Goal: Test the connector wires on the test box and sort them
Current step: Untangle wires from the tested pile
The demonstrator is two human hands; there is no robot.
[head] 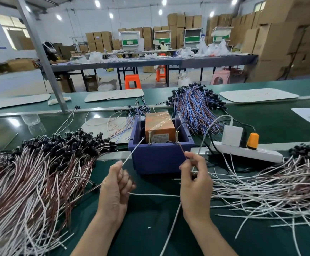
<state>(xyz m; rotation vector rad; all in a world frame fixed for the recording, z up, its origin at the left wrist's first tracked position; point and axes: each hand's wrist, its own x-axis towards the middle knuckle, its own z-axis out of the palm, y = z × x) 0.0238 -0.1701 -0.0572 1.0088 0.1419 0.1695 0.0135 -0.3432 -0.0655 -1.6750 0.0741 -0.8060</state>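
A heap of brown-and-white connector wires (39, 172) with black plugs spreads from the left edge almost to the left hand (116, 189), leaving little room on that side. That hand pinches a white lead (133, 152) between thumb and forefinger, its tip just beside the left brass post (150, 137). The test box (159, 143) – an orange unit in a blue plastic bin – sits centre on the green mat (150, 209), just beyond both hands. The only bare stretch of mat lies between the forearms. The right hand (196, 182) pinches a brown lead (181, 149) reaching the right brass post (177, 135). Further right, loose white wires (270, 187) fan out below a power strip (246, 151).
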